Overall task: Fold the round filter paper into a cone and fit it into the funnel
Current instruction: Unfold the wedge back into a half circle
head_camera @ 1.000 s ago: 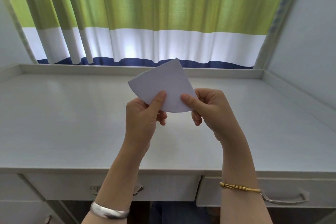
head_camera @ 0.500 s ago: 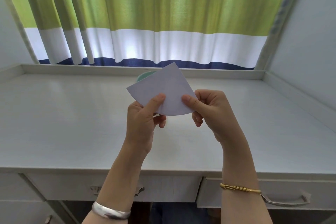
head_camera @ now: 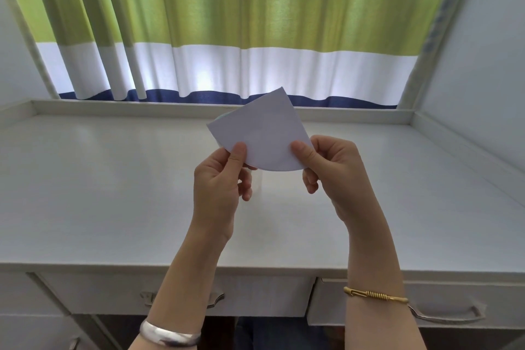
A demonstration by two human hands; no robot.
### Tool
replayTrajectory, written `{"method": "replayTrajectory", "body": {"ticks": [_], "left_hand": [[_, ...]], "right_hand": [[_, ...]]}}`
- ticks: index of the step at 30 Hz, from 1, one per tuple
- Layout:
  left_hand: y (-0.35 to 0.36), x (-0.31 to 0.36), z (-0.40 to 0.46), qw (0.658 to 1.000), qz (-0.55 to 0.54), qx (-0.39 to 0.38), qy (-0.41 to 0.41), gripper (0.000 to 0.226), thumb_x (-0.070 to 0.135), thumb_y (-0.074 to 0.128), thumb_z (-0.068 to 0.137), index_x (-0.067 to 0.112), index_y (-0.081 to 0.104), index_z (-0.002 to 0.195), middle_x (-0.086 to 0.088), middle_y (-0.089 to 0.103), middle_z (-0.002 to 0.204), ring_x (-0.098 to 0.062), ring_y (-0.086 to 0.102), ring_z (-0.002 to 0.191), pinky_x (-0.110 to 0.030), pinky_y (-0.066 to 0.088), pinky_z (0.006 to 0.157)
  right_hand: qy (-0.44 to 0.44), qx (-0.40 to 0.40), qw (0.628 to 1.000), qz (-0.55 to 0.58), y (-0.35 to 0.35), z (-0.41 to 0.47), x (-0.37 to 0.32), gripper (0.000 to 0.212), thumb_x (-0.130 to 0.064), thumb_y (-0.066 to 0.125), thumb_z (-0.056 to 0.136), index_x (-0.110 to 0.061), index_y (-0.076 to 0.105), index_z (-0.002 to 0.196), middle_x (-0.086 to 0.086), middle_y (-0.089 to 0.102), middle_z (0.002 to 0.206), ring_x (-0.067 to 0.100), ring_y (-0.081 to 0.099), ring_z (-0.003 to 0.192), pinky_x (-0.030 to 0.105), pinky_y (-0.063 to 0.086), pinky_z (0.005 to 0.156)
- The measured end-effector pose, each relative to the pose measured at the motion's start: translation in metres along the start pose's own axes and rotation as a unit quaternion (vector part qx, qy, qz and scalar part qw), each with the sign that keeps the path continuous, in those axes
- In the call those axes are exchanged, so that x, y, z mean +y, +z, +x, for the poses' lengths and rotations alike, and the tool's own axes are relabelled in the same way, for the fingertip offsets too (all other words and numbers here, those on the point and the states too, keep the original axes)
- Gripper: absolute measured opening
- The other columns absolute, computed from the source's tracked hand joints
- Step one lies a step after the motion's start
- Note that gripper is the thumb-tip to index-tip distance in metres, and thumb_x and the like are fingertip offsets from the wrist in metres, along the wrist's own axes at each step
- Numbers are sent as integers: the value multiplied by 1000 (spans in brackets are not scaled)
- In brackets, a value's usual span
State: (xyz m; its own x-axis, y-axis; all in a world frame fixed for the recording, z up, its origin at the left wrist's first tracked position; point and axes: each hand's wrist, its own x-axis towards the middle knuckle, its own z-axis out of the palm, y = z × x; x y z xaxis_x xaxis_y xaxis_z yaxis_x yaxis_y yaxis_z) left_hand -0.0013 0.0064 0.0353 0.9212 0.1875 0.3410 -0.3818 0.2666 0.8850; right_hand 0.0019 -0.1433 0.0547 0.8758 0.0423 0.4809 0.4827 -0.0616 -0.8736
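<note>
Filter paper: the white filter paper, folded into a quarter-circle wedge, is held up in the air above the tabletop, its point at 12 o'clock and its curved edge at 6 o'clock.
Left hand: the left hand pinches the paper's curved edge at about 7 o'clock, thumb on the near face, fingers curled behind.
Right hand: the right hand pinches the edge at about 4 o'clock, thumb in front, fingers tucked behind.
Funnel: a pale green sliver shows at the paper's 10 o'clock edge; what it is cannot be told.
Wrists: a silver bangle on the left, a gold bracelet on the right.
Backdrop: a striped curtain hangs at 12 o'clock.
</note>
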Motion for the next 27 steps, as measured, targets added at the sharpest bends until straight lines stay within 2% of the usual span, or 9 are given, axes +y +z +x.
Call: {"method": "replayTrajectory", "body": {"ticks": [2,6,9,14,17,20,22,24,27], "left_hand": [[-1,-1,0,1000,-5,7,-3,26,20,49,91,17,66,71,7,48,47,-10,38,41,-19,33,36],[-1,-2,1,1000,-19,16,-8,29,20,50,91,16,65,66,6,52,48,-9,37,40,-19,33,37],[-2,-1,1,999,-31,12,-8,31,19,50,91,18,66,63,7,54,48,-8,38,41,-18,34,37],[-3,-1,2,997,-62,31,-27,48,19,49,90,22,55,43,8,46,41,-7,39,40,-18,33,37],[-4,-2,1,997,-56,39,-20,49,18,47,91,23,57,43,9,47,40,-6,40,39,-18,34,36],[-4,-2,-1,998,-37,43,-6,42,16,46,91,25,63,53,10,47,43,-6,41,41,-18,36,37],[-5,0,-1,998,-20,53,6,33,14,45,91,27,67,71,11,49,47,-6,44,45,-18,37,38],[-5,1,-1,998,3,55,15,25,10,44,91,24,64,94,11,56,63,-6,50,54,-17,41,40],[-8,2,0,998,22,56,29,47,0,44,85,24,45,126,9,59,91,-8,58,68,-17,48,47]], "right_hand": [[10,-17,1000,0,-4,-1,0,29,-19,58,87,-7,56,61,-8,50,41,11,42,36,18,37,42],[20,-26,999,8,-6,-3,0,18,-16,58,86,-18,69,72,-6,64,56,12,55,47,19,43,46],[28,-3,1000,-3,-7,-3,2,16,-17,60,84,-17,71,72,-6,63,54,15,53,52,20,42,49],[31,-2,999,-7,-9,-4,3,15,-16,62,83,-18,72,71,-3,63,52,14,53,56,19,43,52],[26,-13,1000,0,-8,-4,2,16,-15,63,82,-17,71,69,-2,63,52,14,53,55,19,43,52],[24,-14,1000,4,-7,-4,1,16,-17,63,82,-16,70,67,-3,62,50,11,52,53,18,43,53],[24,-16,1000,7,-6,-4,1,16,-18,63,81,-16,69,67,-3,62,49,10,52,51,18,44,53],[23,-13,1000,12,-5,-4,0,16,-25,64,78,-14,68,66,-3,62,49,11,53,51,17,44,52],[22,-2,1000,17,-5,-4,0,23,-36,63,69,-13,65,64,-4,62,48,12,53,51,17,44,52]]}}
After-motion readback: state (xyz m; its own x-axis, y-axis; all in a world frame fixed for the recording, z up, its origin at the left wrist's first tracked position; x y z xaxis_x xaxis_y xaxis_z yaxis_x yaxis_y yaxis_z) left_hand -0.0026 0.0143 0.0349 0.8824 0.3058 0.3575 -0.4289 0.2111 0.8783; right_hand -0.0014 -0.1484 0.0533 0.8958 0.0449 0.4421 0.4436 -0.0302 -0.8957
